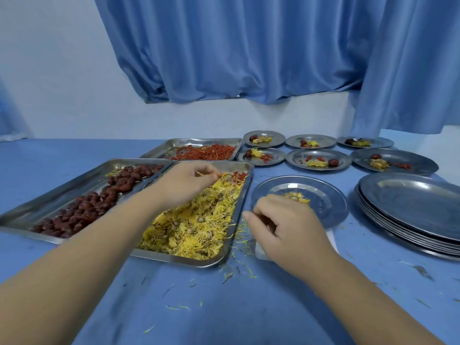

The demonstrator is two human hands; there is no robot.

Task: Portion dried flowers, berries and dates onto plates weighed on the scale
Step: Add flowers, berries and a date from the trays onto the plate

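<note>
A steel tray of yellow dried flowers [196,227] lies in the middle of the blue table. My left hand [189,181] hovers over its far end and pinches a few yellow petals. To the right, a round steel plate [323,200] sits on a white scale [261,252], with a small heap of flowers on it. My right hand [286,227] is over the plate's near edge, fingers curled; what they hold is hidden. A tray of dark red dates [82,210] lies left, a tray of red berries [206,151] behind.
Several filled plates [316,159] stand in two rows at the back right. A stack of bare steel plates [413,212] sits at the right edge. Loose petals litter the blue cloth near the flower tray. A blue curtain [249,46] hangs behind the table.
</note>
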